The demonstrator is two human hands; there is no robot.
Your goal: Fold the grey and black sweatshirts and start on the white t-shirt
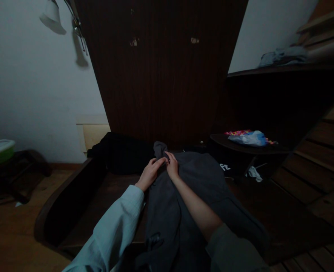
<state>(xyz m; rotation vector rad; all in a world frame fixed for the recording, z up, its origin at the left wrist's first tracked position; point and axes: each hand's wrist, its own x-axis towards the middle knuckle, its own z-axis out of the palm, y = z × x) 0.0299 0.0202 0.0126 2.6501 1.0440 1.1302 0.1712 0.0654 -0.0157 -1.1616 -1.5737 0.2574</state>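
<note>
On a dark wooden bench point(113, 192), a grey garment point(200, 170) is laid, its long axis roughly twelve to six o'clock. Its bunched far end is pinched by the fingers of left hand point(149, 174) and right hand point(172, 167), equally near; most cloth is spread towards five.

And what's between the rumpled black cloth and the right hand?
Left hand and the bunched end of the dark-grey fabric garment, per head view.
</note>
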